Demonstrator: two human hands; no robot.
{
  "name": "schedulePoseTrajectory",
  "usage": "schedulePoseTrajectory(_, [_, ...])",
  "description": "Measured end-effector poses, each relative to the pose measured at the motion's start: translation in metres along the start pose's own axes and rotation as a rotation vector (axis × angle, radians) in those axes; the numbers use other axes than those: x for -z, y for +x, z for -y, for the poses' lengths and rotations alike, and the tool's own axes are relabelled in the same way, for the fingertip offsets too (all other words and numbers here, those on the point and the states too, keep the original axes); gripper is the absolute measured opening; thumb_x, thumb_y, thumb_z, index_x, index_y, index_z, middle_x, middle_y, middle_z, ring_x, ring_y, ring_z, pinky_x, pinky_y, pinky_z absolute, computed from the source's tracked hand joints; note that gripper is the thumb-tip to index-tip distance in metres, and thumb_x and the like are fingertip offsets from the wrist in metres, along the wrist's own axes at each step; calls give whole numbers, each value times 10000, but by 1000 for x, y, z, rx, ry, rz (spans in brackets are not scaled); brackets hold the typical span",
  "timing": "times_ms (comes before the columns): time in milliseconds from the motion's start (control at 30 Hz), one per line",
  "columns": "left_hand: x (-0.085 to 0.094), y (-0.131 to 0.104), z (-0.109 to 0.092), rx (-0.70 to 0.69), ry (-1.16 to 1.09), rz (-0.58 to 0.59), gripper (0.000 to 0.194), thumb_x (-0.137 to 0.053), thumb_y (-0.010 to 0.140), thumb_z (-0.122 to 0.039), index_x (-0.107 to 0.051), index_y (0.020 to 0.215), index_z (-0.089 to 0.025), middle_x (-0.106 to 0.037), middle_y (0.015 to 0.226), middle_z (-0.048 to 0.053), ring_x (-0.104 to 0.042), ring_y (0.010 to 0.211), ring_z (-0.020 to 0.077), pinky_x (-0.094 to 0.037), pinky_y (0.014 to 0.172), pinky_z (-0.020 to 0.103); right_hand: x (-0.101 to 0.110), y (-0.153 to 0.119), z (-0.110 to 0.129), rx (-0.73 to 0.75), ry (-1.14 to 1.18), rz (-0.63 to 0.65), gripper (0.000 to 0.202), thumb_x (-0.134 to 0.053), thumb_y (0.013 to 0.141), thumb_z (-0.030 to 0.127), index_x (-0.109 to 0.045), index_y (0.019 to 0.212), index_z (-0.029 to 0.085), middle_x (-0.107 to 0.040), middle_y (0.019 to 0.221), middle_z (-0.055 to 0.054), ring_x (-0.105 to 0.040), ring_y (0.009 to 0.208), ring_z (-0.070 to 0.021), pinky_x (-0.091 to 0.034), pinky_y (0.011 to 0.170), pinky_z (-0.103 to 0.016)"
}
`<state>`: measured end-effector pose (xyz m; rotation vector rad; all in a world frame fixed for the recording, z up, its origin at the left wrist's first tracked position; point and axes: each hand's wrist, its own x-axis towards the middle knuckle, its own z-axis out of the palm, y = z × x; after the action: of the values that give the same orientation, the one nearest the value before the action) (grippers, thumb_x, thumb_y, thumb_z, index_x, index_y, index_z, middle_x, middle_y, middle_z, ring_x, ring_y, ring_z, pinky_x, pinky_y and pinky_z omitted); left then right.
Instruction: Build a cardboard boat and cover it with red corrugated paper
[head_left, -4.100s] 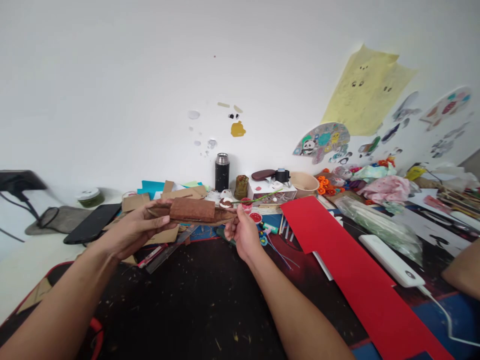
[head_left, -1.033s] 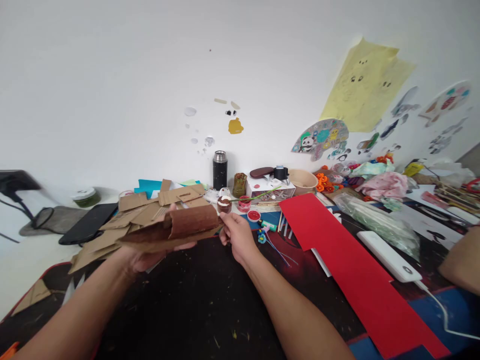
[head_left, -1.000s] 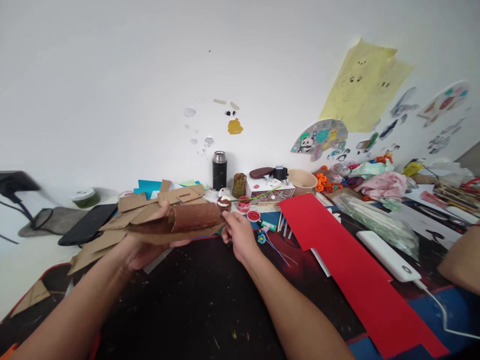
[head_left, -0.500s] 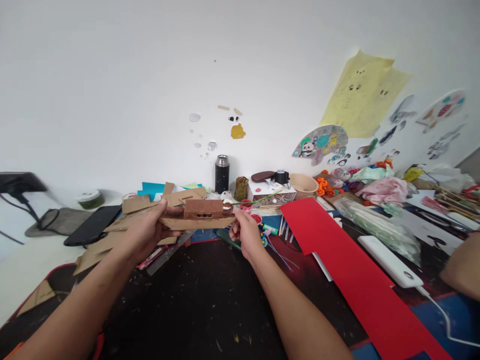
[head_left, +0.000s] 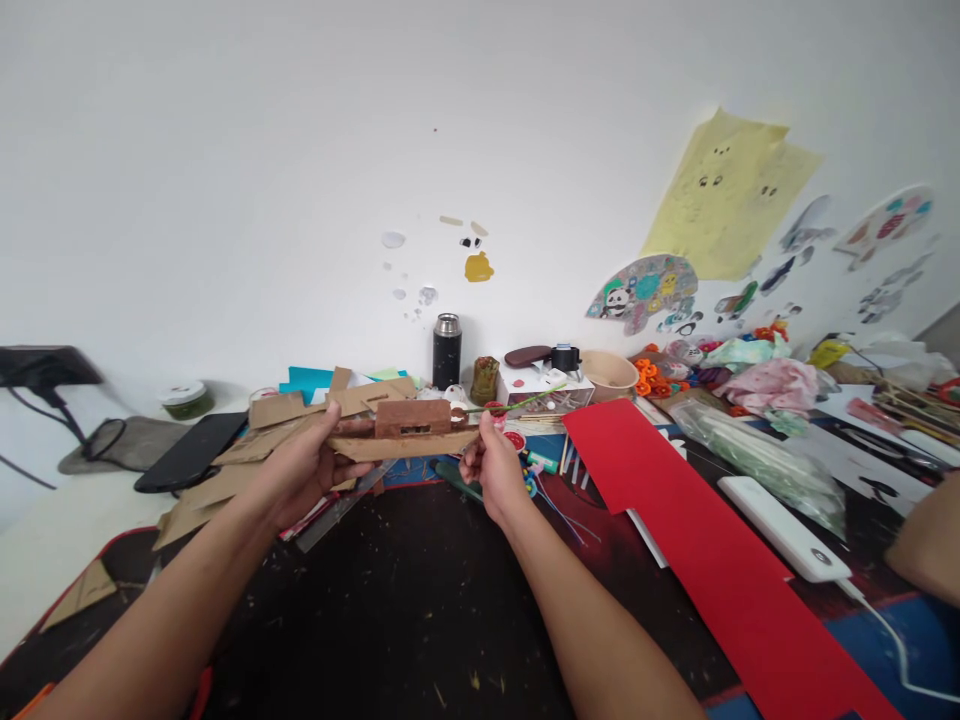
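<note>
A small cardboard model boat hangs level above the far part of the dark mat, with a reddish-brown cabin on top. The cabin has a small cut-out in its side. My left hand is closed on the boat's left end, thumb on top and fingers below. Its right end is pinched by my right hand, whose lower fingers are curled in. A thin green stem shows just behind the right thumb; I cannot tell whether it touches the boat.
Cardboard scraps and a black phone lie left. A black flask stands by the wall. Red card and a white power bank lie right. Another person's arm rests at the right edge.
Both hands still hold the boat, which appears slightly further right in view. The whole scene has shifted slightly right and down; nothing was let go.
</note>
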<state>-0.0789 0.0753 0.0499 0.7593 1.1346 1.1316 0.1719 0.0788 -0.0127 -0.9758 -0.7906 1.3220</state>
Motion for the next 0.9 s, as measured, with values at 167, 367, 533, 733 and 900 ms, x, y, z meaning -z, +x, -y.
schedulePoseTrajectory(167, [1,1,-1,-5,0,-11,393,-593,1110,-450,-803,1169,-123,-864,1099,217,-866,872,281,-732,680,316,-1,0,-1,-17,9,2,762,-783,700,964,-515,705,250,-544,516,44,-509,406,-124,-329,383,-238])
schedulePoseTrajectory(367, [6,1,-6,-15,28,-44,408,-540,1136,-434,-800,1091,-122,-872,1078,195,-851,831,238,-709,669,265,2,3,1,46,3,-96,769,-762,696,985,-605,782,237,-537,527,56,-513,417,-129,-331,380,-233])
schedulePoseTrajectory(533, [16,7,-11,2,97,-77,425,-624,1085,-520,-836,1092,-151,-881,1058,192,-860,862,279,-704,649,298,7,4,6,244,-93,-115,640,-755,820,876,-692,909,245,-593,626,30,-590,550,-179,-414,446,-256])
schedulePoseTrajectory(733, [21,9,-7,-5,166,-88,376,-705,1017,-562,-840,910,-228,-894,1110,158,-858,992,338,-690,635,327,6,-7,5,567,-430,49,460,-760,985,606,-776,1302,274,-774,1214,-110,-728,1155,-313,-589,1006,-441])
schedulePoseTrajectory(900, [17,6,-5,-10,197,-59,401,-686,1028,-557,-838,875,-219,-896,1082,145,-850,910,303,-678,630,309,6,-12,1,707,-669,199,634,-807,981,614,-685,1513,291,-680,1516,-163,-616,1433,-359,-479,1223,-529])
